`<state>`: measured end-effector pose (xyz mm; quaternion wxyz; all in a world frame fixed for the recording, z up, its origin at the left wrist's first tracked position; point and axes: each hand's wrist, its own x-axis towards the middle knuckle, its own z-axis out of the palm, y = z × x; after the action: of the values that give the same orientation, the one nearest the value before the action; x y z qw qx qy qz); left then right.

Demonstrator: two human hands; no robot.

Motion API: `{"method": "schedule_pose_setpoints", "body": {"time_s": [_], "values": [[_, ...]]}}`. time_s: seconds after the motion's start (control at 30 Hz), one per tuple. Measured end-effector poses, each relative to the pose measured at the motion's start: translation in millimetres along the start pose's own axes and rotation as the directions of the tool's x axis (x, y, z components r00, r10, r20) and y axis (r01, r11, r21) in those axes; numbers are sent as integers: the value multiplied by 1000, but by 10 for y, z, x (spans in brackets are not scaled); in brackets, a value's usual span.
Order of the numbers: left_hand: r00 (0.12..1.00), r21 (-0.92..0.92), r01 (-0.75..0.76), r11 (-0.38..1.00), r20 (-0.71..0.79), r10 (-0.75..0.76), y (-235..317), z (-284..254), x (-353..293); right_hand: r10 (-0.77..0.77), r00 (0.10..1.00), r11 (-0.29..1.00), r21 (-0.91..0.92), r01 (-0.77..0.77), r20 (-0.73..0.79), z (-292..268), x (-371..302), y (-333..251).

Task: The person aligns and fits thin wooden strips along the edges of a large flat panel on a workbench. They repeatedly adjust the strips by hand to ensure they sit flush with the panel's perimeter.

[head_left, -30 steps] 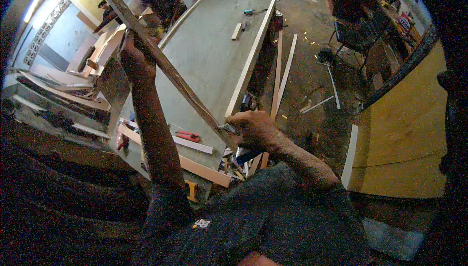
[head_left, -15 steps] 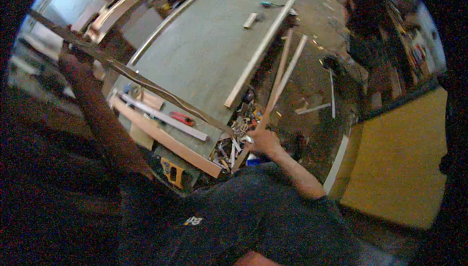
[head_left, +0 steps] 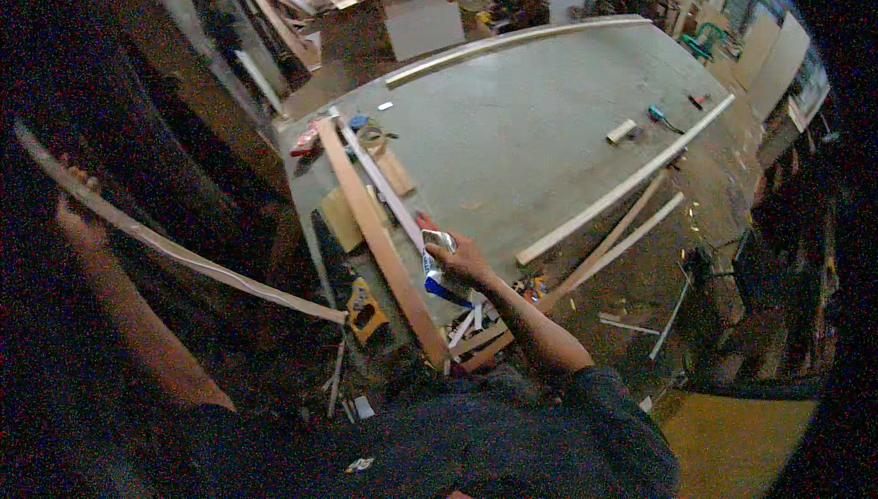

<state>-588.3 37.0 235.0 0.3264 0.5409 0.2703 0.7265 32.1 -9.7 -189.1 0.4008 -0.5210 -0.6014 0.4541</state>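
On my screen, the long stick (head_left: 229,275) at the left looks like dull wood, with a pale, uneven line along it. The silver thing (head_left: 437,239) near the middle is shiny, but I can't tell metal from plastic. I see a smooth, dull gray tabletop (head_left: 494,151) and a smooth, tan wood board (head_left: 382,245). At the bottom, the shirt (head_left: 512,430) is soft, dark cloth with no shine. The yellow handle (head_left: 360,294) looks like plastic.
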Motion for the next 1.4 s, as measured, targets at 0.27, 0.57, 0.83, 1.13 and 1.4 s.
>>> {"method": "schedule_pose_setpoints", "body": {"time_s": [0.27,0.57,0.83,1.13,1.4], "values": [[995,291,75,954,42,-91,-897,922,124,-50,999,976,-214,49,2,797,53,278],[640,674,-237,700,650,-409,-2288,3160,-381,-62,995,993,-97,69,78,-1427,-586,-1289],[132,618,-350,704,776,-616,-2976,5340,-1154,-554,828,588,-664,462,86,-3843,-406,-2003],[-385,306,-324,895,821,-421,-3997,6307,-2101,136,874,971,-238,-24,467,-3820,-730,-679],[-490,447,-253,858,705,-513,-4952,5931,-2400,377,840,916,-292,-275,391,-3120,-692,-265]]}}
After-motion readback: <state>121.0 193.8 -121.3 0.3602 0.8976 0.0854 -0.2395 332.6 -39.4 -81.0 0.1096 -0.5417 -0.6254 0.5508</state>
